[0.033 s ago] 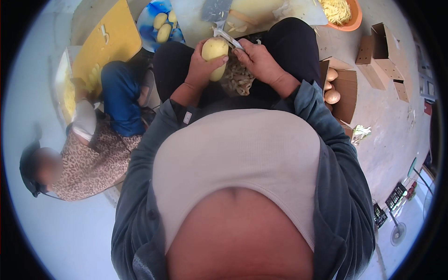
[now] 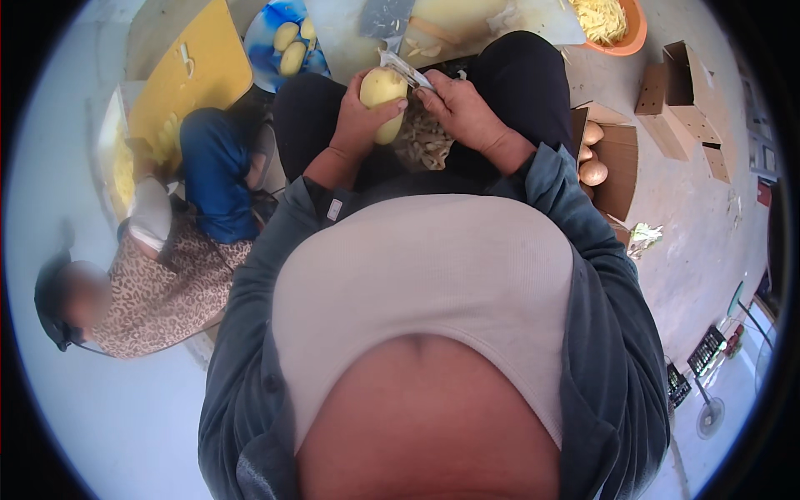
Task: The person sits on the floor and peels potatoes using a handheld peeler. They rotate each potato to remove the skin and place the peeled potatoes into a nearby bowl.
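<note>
Between my knees my left hand (image 2: 357,118) is closed around a large peeled potato (image 2: 385,88), yellow and smooth, with a darker patch at its upper end. My right hand (image 2: 458,108) grips a peeler (image 2: 403,67) with a pale handle, its head at the potato's upper right side. Below the hands lies a heap of brownish peelings (image 2: 423,143); whatever holds it is mostly hidden. Ahead on the left, several peeled potatoes (image 2: 292,59) rest in a blue and white basin (image 2: 260,52).
To my right, an open cardboard box (image 2: 617,171) holds unpeeled potatoes (image 2: 592,172). An orange bowl (image 2: 636,33) of potato strips (image 2: 602,20) stands ahead right, with more cartons (image 2: 687,92) beyond. A co-worker in leopard print (image 2: 171,287) sits left near a yellow board (image 2: 200,71).
The peeler's head has shifted slightly down and toward the potato. The left hand and potato look nearly unchanged.
</note>
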Tool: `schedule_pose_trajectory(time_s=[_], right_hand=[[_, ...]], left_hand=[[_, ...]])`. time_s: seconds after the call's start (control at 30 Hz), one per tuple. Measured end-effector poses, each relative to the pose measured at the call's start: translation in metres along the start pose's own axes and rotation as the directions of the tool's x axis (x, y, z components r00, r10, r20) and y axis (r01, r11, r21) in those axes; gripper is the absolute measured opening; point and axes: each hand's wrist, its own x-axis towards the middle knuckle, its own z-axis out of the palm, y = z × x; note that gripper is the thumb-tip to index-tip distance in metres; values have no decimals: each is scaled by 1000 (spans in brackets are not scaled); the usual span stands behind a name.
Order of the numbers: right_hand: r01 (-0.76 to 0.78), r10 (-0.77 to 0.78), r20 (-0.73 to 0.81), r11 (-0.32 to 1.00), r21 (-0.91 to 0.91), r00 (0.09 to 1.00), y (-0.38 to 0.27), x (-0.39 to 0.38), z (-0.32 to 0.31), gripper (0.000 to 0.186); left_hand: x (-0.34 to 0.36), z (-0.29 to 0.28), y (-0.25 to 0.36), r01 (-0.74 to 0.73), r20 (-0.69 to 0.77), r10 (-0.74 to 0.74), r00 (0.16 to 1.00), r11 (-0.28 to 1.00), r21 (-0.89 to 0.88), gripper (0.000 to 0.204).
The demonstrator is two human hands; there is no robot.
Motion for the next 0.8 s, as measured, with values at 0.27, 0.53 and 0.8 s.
schedule_pose_trajectory(time_s=[0.27, 0.53, 0.8], right_hand=[[115, -114, 24, 988, -98, 993, 1, 0, 7, 17], [-63, 61, -18, 971, -232, 998, 29, 3, 16, 19], [34, -58, -171, 990, -139, 984, 22, 4, 6, 20]], left_hand=[[3, -2, -11, 27, -10, -27, 1000, 997, -70, 64], [0, -1, -7, -32, 60, 35, 998, 997, -63, 61], [-1, 0, -1, 9, 52, -5, 999, 997, -73, 60]])
